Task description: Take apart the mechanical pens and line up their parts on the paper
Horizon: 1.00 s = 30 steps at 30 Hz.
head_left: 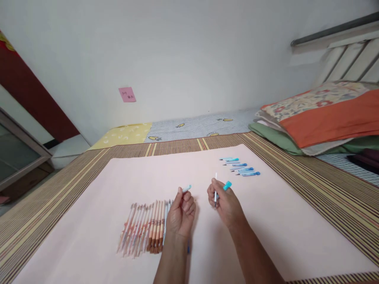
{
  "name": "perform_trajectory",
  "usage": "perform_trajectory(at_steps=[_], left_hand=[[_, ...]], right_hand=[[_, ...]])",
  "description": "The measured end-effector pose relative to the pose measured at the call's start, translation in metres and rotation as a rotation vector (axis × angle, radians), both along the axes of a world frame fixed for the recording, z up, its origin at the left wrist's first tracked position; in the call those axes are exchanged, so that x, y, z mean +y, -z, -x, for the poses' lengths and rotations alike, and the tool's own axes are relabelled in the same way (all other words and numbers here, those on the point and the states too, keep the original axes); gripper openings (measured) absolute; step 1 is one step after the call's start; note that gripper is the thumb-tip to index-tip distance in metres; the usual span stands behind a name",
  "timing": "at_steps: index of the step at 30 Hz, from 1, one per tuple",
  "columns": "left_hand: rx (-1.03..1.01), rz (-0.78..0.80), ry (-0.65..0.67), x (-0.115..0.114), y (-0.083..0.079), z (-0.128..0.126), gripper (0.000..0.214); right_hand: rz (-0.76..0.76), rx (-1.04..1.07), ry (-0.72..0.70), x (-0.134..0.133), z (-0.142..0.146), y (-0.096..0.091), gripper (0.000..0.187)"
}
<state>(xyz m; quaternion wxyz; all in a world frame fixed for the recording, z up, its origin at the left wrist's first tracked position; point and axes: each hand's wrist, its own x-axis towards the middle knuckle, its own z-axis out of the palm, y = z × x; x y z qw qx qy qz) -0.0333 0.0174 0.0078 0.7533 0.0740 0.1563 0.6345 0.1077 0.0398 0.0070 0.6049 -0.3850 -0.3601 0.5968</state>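
Note:
My left hand point(181, 215) is closed, thumb against fingers, on a short pale blue pen piece point(186, 188) that pokes out at the top. Beside it, apart, my right hand point(226, 203) is closed on a thin white pen refill point(215, 193) held upright, its dark tip down. A pen barrel with a turquoise end point(227, 185) also sticks out of that fist. Pink-patterned pens point(133, 228) and peach-and-brown pens point(156, 225) lie side by side left of my left forearm. Blue pens there are partly hidden behind that arm.
Several blue pen parts and refills point(245, 169) lie in a slanted row at the right back of the pale pink sheet point(296, 236). A striped mat point(59, 221) lies beneath. Folded bedding point(325, 118) is piled at right. A pink note point(127, 94) is on the wall.

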Motion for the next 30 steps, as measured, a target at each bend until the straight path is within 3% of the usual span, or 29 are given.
perform_trajectory(at_steps=[6, 10, 14, 20, 23, 27, 30], left_hand=[[0.121, 0.077, -0.131, 0.005, 0.007, -0.003, 0.015], [0.185, 0.079, -0.150, 0.006, 0.011, -0.006, 0.003], [0.273, 0.125, -0.161, 0.006, 0.014, -0.012, 0.012], [0.457, 0.046, -0.149, 0.001, 0.008, -0.020, 0.023], [0.475, 0.094, -0.131, 0.000, 0.006, -0.020, 0.021], [0.437, 0.165, -0.115, 0.002, 0.005, -0.016, 0.007], [0.402, 0.183, -0.098, 0.004, 0.004, -0.014, 0.013]], right_hand=[[0.016, 0.013, -0.048, -0.003, 0.011, -0.001, 0.047], [-0.001, 0.025, -0.023, -0.002, 0.015, -0.001, 0.045], [-0.004, 0.001, 0.004, -0.002, 0.021, 0.002, 0.042], [-0.033, 0.033, 0.096, 0.000, 0.024, 0.001, 0.038], [-0.011, 0.024, 0.162, 0.009, -0.001, 0.006, 0.039], [0.093, -0.030, 0.396, 0.030, -0.066, 0.025, 0.041], [0.154, -0.067, 0.507, 0.045, -0.114, 0.040, 0.038]])
